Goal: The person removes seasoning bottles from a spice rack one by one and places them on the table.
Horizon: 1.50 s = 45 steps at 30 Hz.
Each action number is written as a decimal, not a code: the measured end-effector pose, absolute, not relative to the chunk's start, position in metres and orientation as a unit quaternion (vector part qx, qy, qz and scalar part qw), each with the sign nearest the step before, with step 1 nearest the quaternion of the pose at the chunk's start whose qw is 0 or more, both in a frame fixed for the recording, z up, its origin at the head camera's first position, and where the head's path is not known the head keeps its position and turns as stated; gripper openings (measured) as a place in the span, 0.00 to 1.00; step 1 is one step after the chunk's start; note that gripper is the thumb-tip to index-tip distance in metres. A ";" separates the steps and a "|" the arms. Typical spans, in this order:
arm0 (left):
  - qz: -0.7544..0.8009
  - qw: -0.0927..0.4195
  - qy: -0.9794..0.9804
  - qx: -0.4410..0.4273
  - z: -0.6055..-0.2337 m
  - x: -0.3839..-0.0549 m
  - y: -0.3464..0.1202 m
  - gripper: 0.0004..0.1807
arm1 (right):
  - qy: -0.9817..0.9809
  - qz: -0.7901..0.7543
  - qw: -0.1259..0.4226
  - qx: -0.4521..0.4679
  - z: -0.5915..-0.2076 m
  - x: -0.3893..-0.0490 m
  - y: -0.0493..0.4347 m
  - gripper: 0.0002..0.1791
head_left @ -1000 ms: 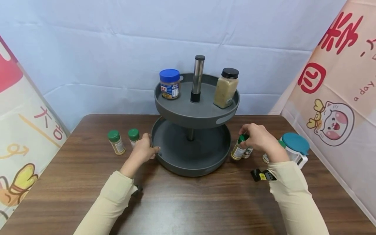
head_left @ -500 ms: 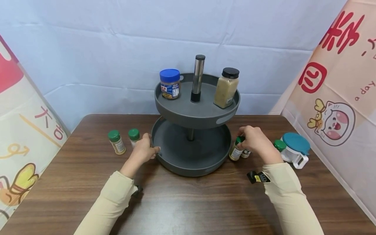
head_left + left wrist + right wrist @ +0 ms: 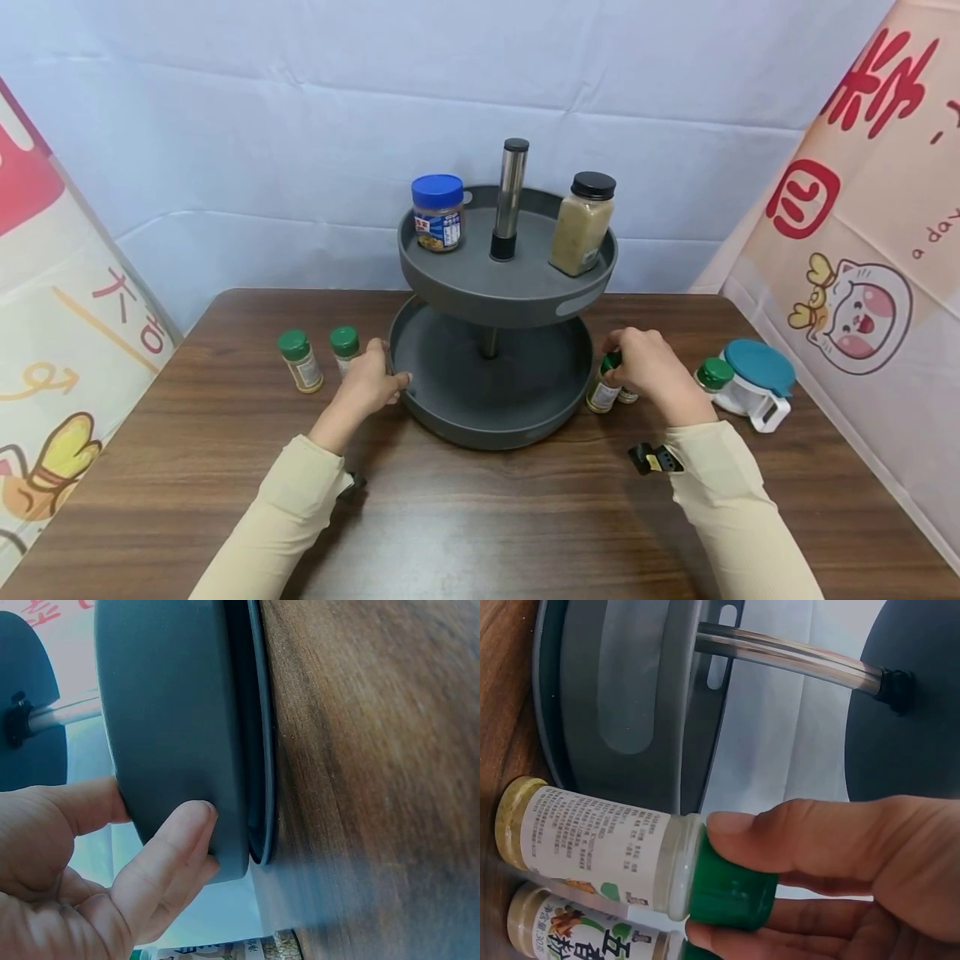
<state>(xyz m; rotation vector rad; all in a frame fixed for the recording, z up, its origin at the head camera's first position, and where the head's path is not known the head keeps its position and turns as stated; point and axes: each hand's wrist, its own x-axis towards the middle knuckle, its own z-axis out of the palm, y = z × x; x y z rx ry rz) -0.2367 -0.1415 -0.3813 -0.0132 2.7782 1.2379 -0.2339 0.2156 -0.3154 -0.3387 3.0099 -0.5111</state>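
A grey two-tier turntable point(image 3: 491, 436) stands on the table. At its left, my left hand point(image 3: 366, 382) grips the lower tray's rim; in the left wrist view the thumb lies over the edge and the fingers point(image 3: 176, 840) lie against the outer wall. At the tray's right side my right hand point(image 3: 647, 367) pinches the green cap of a spice jar point(image 3: 600, 844), which stands upright close to the wall. A second spice jar point(image 3: 592, 926) stands right beside it, its green cap against my fingers. My right hand partly hides both jars in the head view.
On the upper tier stand a blue-lidded jar point(image 3: 438, 215) and a black-capped jar point(image 3: 582, 225). Two green-capped jars point(image 3: 302, 362) point(image 3: 344, 343) stand at left. Another green-capped jar point(image 3: 712, 375) and a white container with teal lid point(image 3: 757, 375) stand at right.
My right hand has moved slightly left toward the lower tray, and both spice jars by it have shifted left too. The left hand stays on the rim.
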 end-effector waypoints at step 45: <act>0.419 0.034 0.907 -0.010 -0.385 -0.235 -0.140 0.33 | 0.982 -0.147 0.045 -0.113 -0.284 -0.223 0.219 0.23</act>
